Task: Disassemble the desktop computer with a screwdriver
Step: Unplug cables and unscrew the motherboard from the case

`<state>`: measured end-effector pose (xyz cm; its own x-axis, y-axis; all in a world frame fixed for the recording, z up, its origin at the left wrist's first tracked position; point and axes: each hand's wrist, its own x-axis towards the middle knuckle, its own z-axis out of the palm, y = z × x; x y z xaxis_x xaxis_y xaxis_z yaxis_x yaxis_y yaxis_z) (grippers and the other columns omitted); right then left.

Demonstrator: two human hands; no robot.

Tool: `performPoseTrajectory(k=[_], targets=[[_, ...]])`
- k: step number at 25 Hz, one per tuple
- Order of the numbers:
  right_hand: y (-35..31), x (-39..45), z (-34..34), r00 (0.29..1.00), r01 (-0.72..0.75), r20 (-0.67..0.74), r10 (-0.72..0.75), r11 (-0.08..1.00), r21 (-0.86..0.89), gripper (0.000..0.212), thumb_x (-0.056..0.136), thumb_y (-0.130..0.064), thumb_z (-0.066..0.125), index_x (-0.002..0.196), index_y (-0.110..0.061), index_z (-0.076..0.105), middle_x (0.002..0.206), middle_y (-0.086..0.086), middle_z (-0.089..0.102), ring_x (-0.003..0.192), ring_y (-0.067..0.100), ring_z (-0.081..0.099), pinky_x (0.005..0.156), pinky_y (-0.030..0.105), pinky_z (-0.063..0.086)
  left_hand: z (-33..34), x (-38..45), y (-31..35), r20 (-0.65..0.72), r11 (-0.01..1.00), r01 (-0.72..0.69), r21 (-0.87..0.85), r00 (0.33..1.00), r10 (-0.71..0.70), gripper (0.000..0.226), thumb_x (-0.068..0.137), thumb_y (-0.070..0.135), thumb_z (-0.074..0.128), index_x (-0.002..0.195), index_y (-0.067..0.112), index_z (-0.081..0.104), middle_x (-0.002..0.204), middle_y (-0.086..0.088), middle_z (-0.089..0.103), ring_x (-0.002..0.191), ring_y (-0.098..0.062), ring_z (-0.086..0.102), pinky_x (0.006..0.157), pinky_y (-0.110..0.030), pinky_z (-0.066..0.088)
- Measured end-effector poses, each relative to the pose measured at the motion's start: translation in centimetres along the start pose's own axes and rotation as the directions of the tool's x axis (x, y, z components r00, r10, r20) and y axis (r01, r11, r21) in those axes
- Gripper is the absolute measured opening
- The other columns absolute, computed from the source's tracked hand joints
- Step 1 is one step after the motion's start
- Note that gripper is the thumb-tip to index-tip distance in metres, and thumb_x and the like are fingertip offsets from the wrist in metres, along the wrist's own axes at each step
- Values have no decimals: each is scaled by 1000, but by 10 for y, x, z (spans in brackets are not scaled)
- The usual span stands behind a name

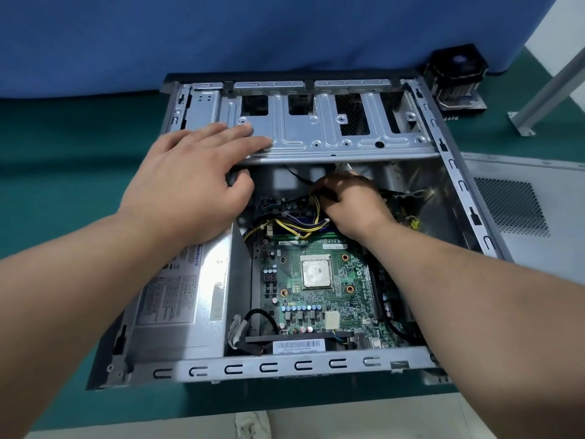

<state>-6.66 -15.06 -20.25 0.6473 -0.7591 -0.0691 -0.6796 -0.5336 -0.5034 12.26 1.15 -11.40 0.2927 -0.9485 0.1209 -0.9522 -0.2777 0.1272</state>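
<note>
An electronics repair or training workshop. A bench covered with a green mat [79, 172] holds an opened desktop computer case [285, 364], its removed side panel [519, 217] and a detached cooler fan [456, 77]. A blue partition [221, 36] backs the bench.

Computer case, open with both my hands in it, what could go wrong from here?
1. Your right hand is curled around the yellow and black wires near the motherboard; pulling on the wires rather than the plug could damage the connector.
2. The bare processor sits uncovered under your forearm; a brush or a dropped part might harm it.
3. Your left hand rests on the drive bracket; its sheet-metal edges may cut.
</note>
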Motion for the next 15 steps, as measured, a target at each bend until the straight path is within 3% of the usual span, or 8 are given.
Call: performPoseTrajectory(k=[4,12,15], targets=[[-6,1,-1,1000,27,8,-26,992,-120,23,101,-30,57,119,-37,70,122,3,68,105,29,64,89,31,50,-1,0,0,2,1000,5,-4,1000,-5,60,92,47,30,151,56,31,161,27,32,151,-1,23,122,-35,13],[-11,-4,-3,995,101,16,-100,978,-181,26,101,-24,54,120,-34,68,123,3,67,106,34,64,93,39,55,-1,0,0,6,1000,12,-9,1000,-12,59,91,48,29,149,57,32,161,28,32,151,-1,24,122,-36,14],[-13,-2,-3,996,85,16,-84,980,-182,26,101,-26,54,120,-35,69,124,3,68,107,33,64,92,36,52,-1,0,0,5,1000,16,-10,1000,-16,60,90,47,29,149,56,33,160,28,33,151,-1,24,122,-36,14]])
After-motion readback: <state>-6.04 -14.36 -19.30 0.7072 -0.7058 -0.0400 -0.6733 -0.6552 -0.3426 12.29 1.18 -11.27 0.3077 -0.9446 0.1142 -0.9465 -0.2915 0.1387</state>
